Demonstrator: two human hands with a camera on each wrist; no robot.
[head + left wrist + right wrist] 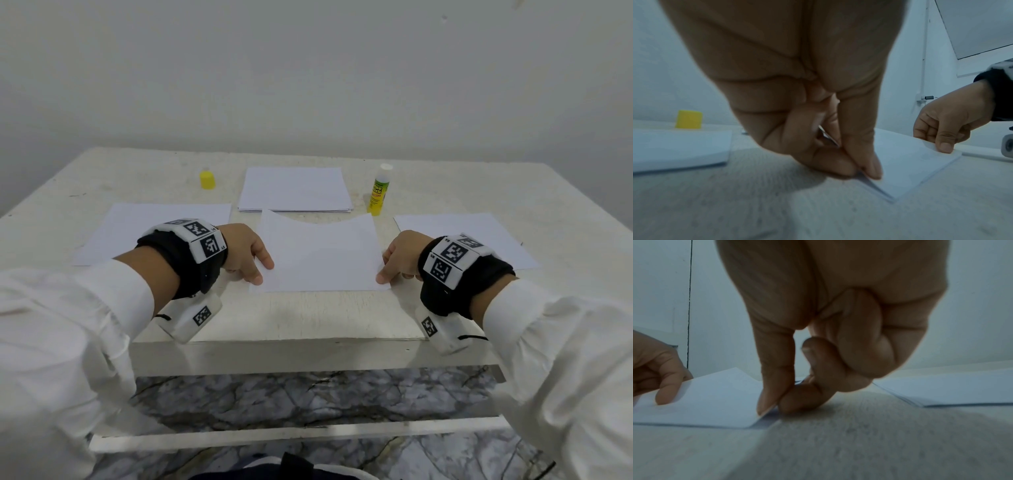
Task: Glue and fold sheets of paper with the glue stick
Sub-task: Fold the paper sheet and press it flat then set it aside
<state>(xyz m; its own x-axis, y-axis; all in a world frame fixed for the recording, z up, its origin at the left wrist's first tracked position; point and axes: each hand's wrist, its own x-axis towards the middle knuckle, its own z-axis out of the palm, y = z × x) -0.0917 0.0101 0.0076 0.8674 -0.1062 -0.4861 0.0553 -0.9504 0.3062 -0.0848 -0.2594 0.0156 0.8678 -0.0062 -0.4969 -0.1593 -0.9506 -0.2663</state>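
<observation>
At the table's (308, 322) near middle lies the sheet (322, 253), folded over, its far edge bowed up. Your left hand (245, 251) pinches the near left corner between thumb and forefinger; your right hand (399, 257) pinches the near right corner likewise. Paper this thin is light and limp, creases at a touch and slides on the tabletop, so I'd keep to the corners. The glue stick (378, 190) stands uncapped beyond, its cap (207, 180) well apart.

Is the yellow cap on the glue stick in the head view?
No: the yellow cap stands alone, left of the paper stack, while the glue stick stands uncapped to its right.
</observation>
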